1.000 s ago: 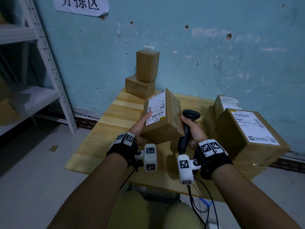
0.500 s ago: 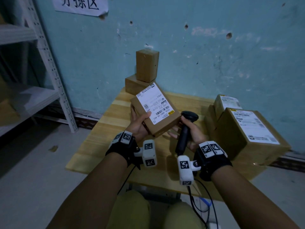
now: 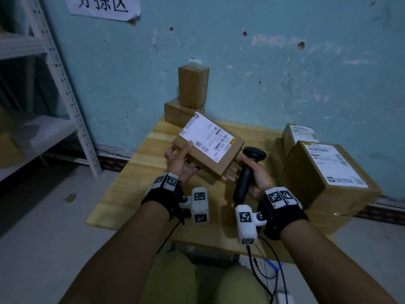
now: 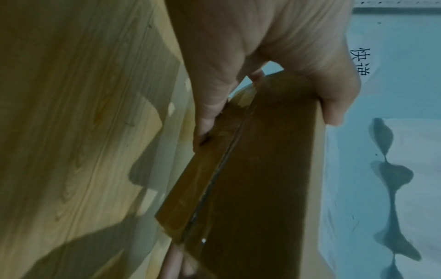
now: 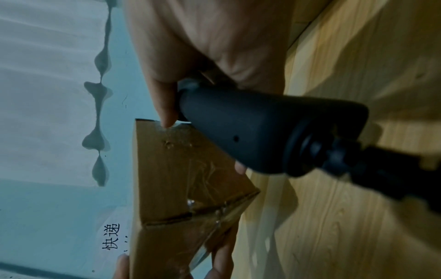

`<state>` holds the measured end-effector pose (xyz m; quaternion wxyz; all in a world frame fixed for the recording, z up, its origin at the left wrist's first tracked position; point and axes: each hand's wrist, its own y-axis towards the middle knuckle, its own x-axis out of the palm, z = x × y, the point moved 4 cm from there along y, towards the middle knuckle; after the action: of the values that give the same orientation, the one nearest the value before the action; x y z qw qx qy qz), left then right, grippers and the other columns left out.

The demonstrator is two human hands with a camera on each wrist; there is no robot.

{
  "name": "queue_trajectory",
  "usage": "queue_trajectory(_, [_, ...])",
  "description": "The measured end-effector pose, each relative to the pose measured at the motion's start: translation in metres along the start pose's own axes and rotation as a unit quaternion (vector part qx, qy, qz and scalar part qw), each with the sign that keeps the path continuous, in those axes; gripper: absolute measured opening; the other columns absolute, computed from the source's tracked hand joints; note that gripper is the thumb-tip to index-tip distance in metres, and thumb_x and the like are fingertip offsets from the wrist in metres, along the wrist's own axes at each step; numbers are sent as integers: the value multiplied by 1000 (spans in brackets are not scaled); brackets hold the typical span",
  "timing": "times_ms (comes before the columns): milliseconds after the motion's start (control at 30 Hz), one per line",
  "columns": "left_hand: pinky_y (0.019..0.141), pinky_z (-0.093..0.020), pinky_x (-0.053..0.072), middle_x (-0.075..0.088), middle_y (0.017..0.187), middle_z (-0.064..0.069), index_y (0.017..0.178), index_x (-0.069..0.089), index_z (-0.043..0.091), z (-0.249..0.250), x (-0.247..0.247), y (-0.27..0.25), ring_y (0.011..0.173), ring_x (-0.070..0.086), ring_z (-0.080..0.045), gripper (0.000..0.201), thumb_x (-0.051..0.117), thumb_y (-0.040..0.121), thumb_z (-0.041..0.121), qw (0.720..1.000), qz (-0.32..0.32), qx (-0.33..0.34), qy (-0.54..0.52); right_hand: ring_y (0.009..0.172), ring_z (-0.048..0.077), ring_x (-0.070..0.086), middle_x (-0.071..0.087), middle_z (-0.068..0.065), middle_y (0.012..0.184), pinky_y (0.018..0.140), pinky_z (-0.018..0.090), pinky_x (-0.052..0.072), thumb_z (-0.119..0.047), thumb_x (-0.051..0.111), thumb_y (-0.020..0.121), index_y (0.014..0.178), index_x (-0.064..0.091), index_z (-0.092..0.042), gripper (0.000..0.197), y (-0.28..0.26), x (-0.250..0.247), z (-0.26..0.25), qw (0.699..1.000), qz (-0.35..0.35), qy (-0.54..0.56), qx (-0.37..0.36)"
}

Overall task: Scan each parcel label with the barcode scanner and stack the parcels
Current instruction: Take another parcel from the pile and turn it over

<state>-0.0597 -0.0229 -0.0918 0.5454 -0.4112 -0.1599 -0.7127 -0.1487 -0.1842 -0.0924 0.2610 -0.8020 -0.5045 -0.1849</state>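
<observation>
1. The parcel (image 3: 208,148) is held above the desk (image 3: 131,183), label (image 3: 206,137) facing up, in front of the two stacked boxes (image 3: 190,95) by the wall.
2. It looks light and stiff, with glossy tape that may be slippery; gripping across opposite edges seems safest.
3. The left hand (image 3: 179,163) grips its near end, thumb on top and fingers (image 4: 205,120) curled beneath.
4. The right hand (image 3: 258,174) wraps the barcode scanner (image 3: 247,172); some fingertips touch the parcel's underside.
</observation>
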Motion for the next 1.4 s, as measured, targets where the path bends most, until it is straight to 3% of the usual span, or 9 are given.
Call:
queue_trajectory(100, [69,-59,54,51,127,-16,133,29,17,1,3,-2,110,53,-33,56,59,88,5,999,13,11,-30,93,30,63,63,9,101,63,50,59,-15,51,94,98,57,-6,11,-3,0,3,1000,-13,17,22])
queue_trajectory(267, [91,-66,40,32,145,-19,132,21,17,1,10,-6,130,38,-40,62,57,86,-5,997,40,18,-67,95,34,62,62,10,103,70,55,54,-12,50,95,97,57,-4,11,-10,8,5,999,-31,21,28])
queue_trajectory(533, [70,-46,49,54,131,-17,141,30,14,0,7,-11,110,53,-33,64,58,85,-2,997,21,-18,78,96,33,61,60,15,113,59,42,60,-7,50,93,116,51,-5,24,-7,8,0,999,-24,37,14])
queue_trajectory(700, [98,-42,45,57,117,-20,139,36,-3,2,3,-11,104,56,-31,54,45,87,-12,992,-21,-23,119,101,34,60,58,16,114,56,40,58,-7,51,92,119,46,-7,27,-4,0,-3,998,2,63,12])
queue_trajectory(833, [100,-45,38,44,125,-9,146,4,34,2,-2,-14,117,44,-28,90,43,85,-20,987,-18,-16,159,99,32,60,60,16,110,55,40,59,-6,51,93,122,45,-7,30,-3,-1,-6,998,12,62,4])
queue_trajectory(933, [98,-46,39,42,144,-9,146,-2,45,-1,-4,-14,118,44,-25,104,44,83,-24,979,-44,-9,198,99,31,61,57,19,122,55,39,58,-7,52,92,128,42,-10,36,-2,-1,-7,998,18,67,4])
queue_trajectory(1100, [100,-45,42,40,144,-15,143,8,39,1,-5,-13,120,44,-25,98,51,79,-23,974,-24,5,224,96,30,61,55,19,121,54,40,58,-7,52,93,119,43,-10,28,0,-3,-9,998,24,59,3])
queue_trajectory(1267, [104,-51,37,31,150,-8,144,-9,42,3,-4,-16,136,31,-27,110,53,79,-22,962,-62,2,265,96,29,59,61,12,103,54,41,58,-7,51,93,116,45,-9,23,-2,0,-10,998,18,58,-3])
queue_trajectory(1400, [88,-42,45,36,142,-13,127,17,29,2,-2,-17,120,39,-23,79,51,79,-23,965,-51,28,257,94,33,60,59,11,101,54,43,59,-7,49,94,115,43,-9,22,-5,5,-11,998,11,59,-3])
